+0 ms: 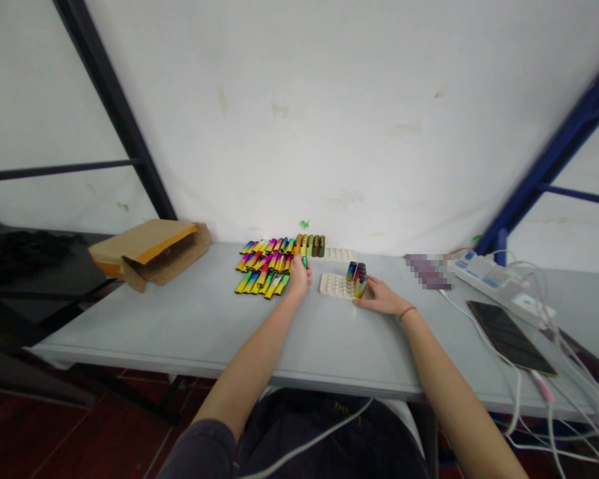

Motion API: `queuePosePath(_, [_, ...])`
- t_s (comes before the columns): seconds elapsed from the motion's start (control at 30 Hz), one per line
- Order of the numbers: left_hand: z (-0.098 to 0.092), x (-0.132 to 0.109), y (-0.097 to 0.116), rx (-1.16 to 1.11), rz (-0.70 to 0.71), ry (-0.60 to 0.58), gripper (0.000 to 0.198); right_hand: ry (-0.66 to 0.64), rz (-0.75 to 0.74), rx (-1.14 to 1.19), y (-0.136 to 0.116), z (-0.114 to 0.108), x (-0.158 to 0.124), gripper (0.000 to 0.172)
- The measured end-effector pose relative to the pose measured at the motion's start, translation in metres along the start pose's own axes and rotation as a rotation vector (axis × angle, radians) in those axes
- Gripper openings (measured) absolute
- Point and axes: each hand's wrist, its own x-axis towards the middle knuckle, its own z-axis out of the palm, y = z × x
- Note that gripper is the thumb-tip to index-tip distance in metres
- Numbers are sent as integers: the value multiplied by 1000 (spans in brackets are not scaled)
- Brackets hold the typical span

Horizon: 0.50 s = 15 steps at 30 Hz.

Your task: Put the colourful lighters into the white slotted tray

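Green lighter (304, 262) pinched upright in left hand (298, 281); fingers (302, 273) together and clamped on its lower body, top sticking out above them. Grip looks chosen to keep it vertical. Right hand (382, 299) lies low on the desk (180, 326), fingers (365, 297) touching the base of a cluster of upright lighters (357, 279). Can't tell if they're clamped; reads as steadying it. Cluster stands at the right corner of a white moulded tray (335, 286), lower centre of the frame; its pockets presumably keep each lighter standing. 2nd white tray (340, 254) sits just behind it. Left of the hands, rainbow lighters (263, 269) lie in slanted overlapping rows, which leaves each easy to pick singly; olive-brown lighters (315, 245) stand in a row behind them. Upper left: opened cardboard mailer (150, 249). Far right: power strip (484, 278), phone (509, 336), cables (516, 392).
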Motion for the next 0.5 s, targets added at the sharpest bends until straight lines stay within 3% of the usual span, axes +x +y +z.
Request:
queuePosePath(0.1, [1,-2,3,-52,33,66,39,1,0,-12,1,1,0,68])
queuePosePath(0.3, [7,-7,1,10,53,-21,39,4,5,-22,1,2,1,68])
queuePosePath(0.4, [14,-11,-7,148,192,-92,22,4,9,-25,0,3,1,69])
queuePosePath(0.5, [22,-17,-15,334,451,-197,11,16,3,-24,0,3,1,68])
